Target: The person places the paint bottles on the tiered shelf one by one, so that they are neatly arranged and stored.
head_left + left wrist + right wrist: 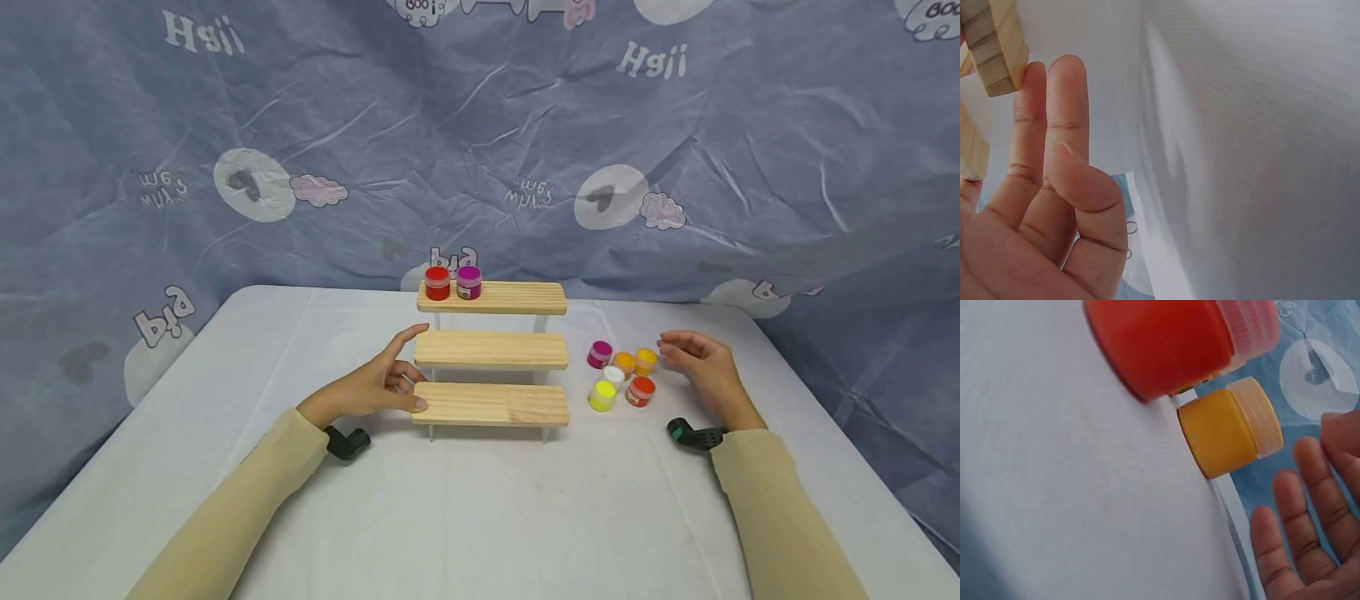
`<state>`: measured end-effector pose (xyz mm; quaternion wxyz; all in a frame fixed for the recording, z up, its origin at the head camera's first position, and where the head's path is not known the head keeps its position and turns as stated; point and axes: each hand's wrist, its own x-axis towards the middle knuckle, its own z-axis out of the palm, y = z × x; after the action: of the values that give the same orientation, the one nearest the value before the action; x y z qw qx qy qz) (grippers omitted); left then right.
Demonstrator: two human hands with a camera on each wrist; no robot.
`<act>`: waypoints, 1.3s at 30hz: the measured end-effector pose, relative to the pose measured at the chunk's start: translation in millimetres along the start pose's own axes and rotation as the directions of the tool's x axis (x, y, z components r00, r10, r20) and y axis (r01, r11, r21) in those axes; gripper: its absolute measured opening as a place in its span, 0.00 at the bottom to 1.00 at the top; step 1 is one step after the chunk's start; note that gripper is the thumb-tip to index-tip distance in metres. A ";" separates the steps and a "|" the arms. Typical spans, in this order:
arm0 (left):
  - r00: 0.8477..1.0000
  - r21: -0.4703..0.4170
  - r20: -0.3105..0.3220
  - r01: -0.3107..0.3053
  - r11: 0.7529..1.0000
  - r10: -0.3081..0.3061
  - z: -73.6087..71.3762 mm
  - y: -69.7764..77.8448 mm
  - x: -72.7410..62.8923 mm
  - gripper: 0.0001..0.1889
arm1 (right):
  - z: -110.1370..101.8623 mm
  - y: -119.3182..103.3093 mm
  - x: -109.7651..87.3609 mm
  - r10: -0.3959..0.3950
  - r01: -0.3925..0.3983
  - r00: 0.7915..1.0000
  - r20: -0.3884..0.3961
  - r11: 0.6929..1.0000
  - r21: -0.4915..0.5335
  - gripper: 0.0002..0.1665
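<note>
- Left hand (pixel 366 385): at the left end of the stand (pixel 491 350), thumb on the end of the bottom tier (pixel 480 404), index finger reaching to the middle tier; its grip is apart, with a fingertip against a tier's end in the left wrist view.
- Right hand (pixel 705 375): just right of the loose jars, nearest the amber jar (pixel 646 362); its grip is apart, the fingers clear of the jar in the right wrist view.
- Stand: upright on the worktop (pixel 480 517), three wooden tiers rising toward the back.
- Top tier (pixel 521 297): a red jar (pixel 437 284) at the left end, a purple jar (pixel 468 283) just right of it.
- Worktop, right of the stand: the amber jar clustered with a second purple jar (pixel 599 355), an orange jar (pixel 624 364), a white jar (pixel 614 377), a yellow jar (pixel 602 397) and a second red jar (pixel 641 392).
- Behind: a blue printed cloth (pixel 420 125).
</note>
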<state>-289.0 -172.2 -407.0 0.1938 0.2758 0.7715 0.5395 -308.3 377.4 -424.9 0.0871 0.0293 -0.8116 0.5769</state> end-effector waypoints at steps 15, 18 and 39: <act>1.000 0.001 -0.003 0.000 1.000 0.000 -1.6 1.6 -1.0 0.62 | 0.5 12.0 4.2 0.020 -0.004 0.990 0.141 0.994 -0.107 0.34; 1.000 -0.003 -0.002 -0.003 1.000 0.003 -1.5 1.2 -0.8 0.62 | 0.9 9.8 3.6 0.039 -0.009 0.985 0.169 0.984 -0.177 0.35; 1.000 -0.003 0.001 -0.011 1.000 0.011 0.4 0.4 -0.5 0.61 | 3.1 4.1 1.9 0.101 -0.030 0.978 0.185 0.936 -0.350 0.38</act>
<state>-288.3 -172.1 -406.8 0.1917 0.2799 0.7693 0.5414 -311.1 375.9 -429.4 -0.0105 0.0443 -0.9054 0.4222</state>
